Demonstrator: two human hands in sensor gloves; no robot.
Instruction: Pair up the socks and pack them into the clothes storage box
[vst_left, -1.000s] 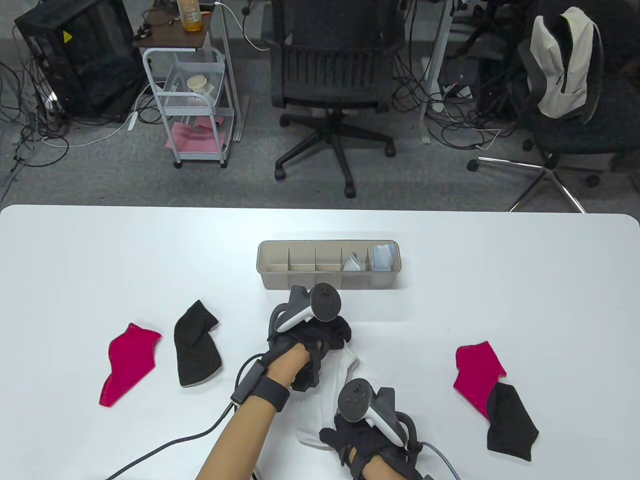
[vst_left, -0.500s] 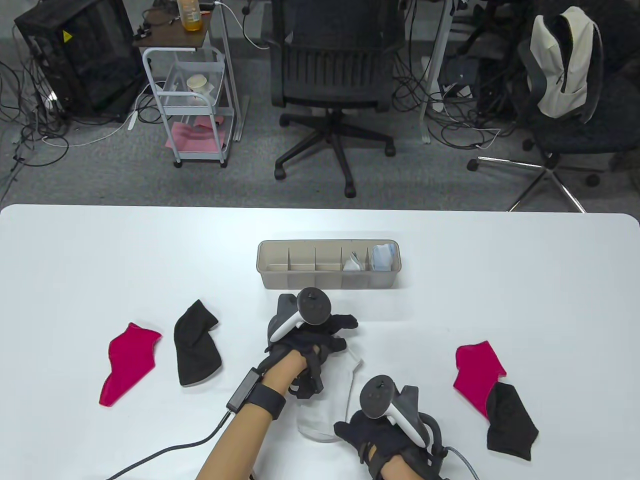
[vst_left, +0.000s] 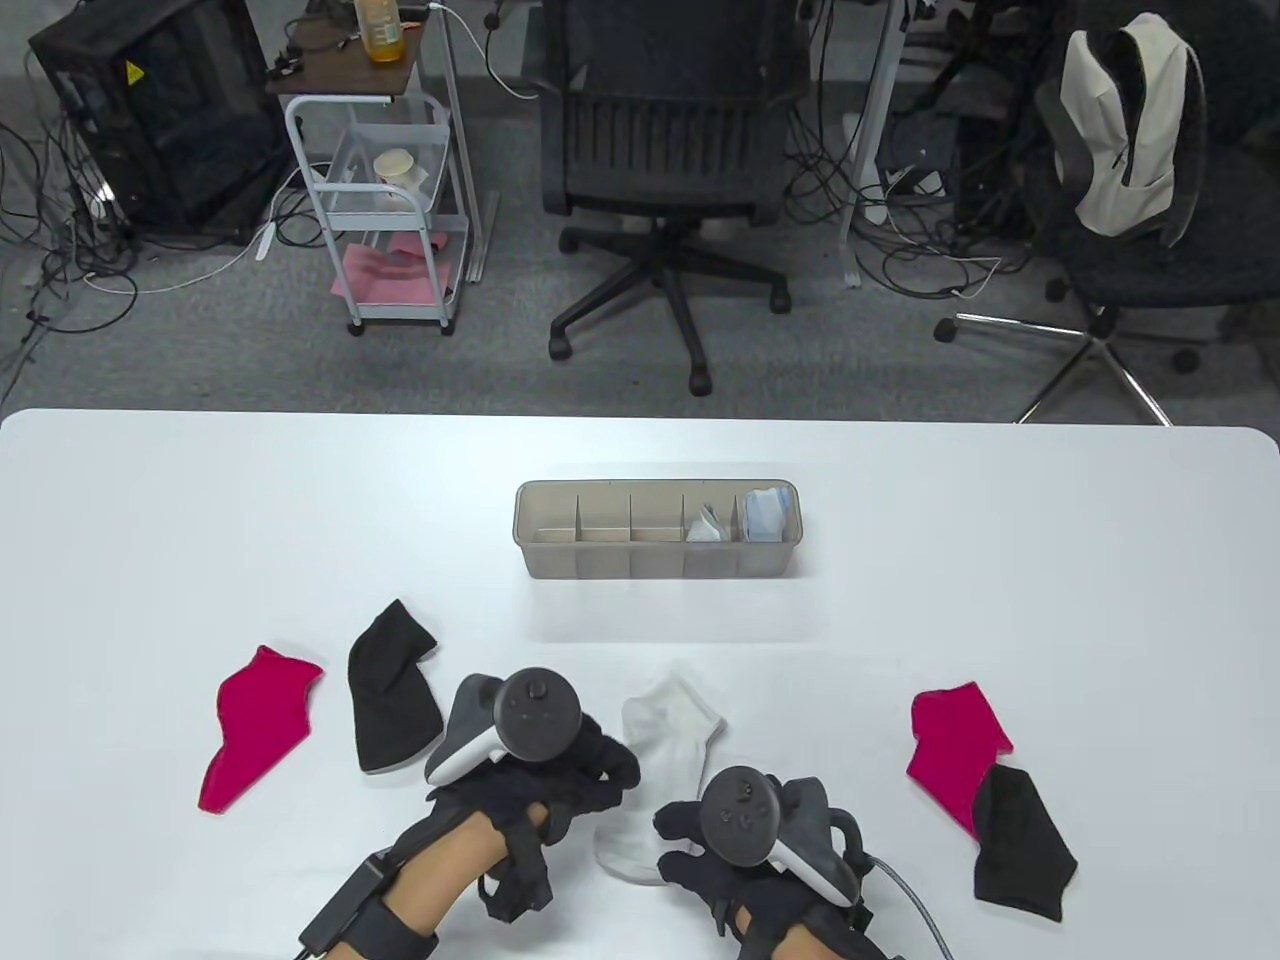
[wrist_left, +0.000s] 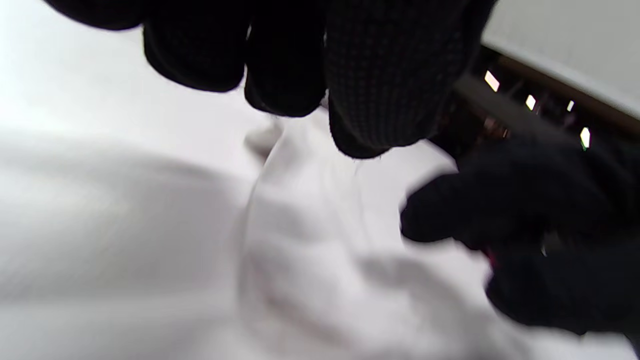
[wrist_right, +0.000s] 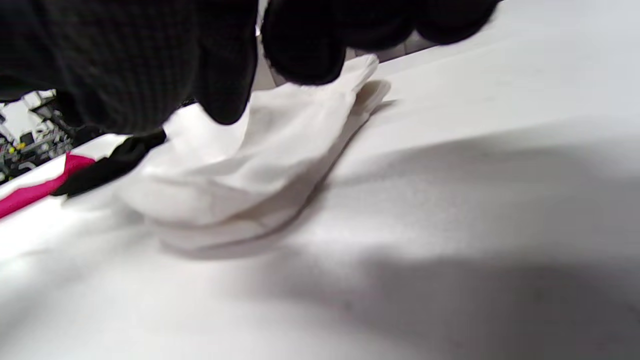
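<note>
**White socks flanked by both hands at the near edge of the table**

The white socks (vst_left: 662, 745) are seen lying stacked on the white table (vst_left: 1000, 560), at about 6 o'clock from the clothes storage box (vst_left: 657, 530) and well apart from it. In the right wrist view two white layers (wrist_right: 240, 170) can be made out, one upon the other.

The left hand (vst_left: 545, 785) is placed at 9 o'clock of the near end of the socks, its fingers bent toward the fabric; whether the cloth is pinched cannot be told, as the left wrist view is blurred. The right hand (vst_left: 700, 850) is held at 5 o'clock of that same end, fingers curled just above or against the fabric; a grip cannot be confirmed there either. The hands are kept apart, with the socks between them.

A pink sock (vst_left: 255, 738) and a black sock (vst_left: 392, 690) are laid side by side at 9 o'clock of the hands. At 3 o'clock a second pink sock (vst_left: 950, 745) is partly overlapped by a second black sock (vst_left: 1020, 845).

In the box, the two rightmost compartments are filled: the end one with a pale blue bundle (vst_left: 768, 515), the next with a light grey bundle (vst_left: 709, 524).
</note>
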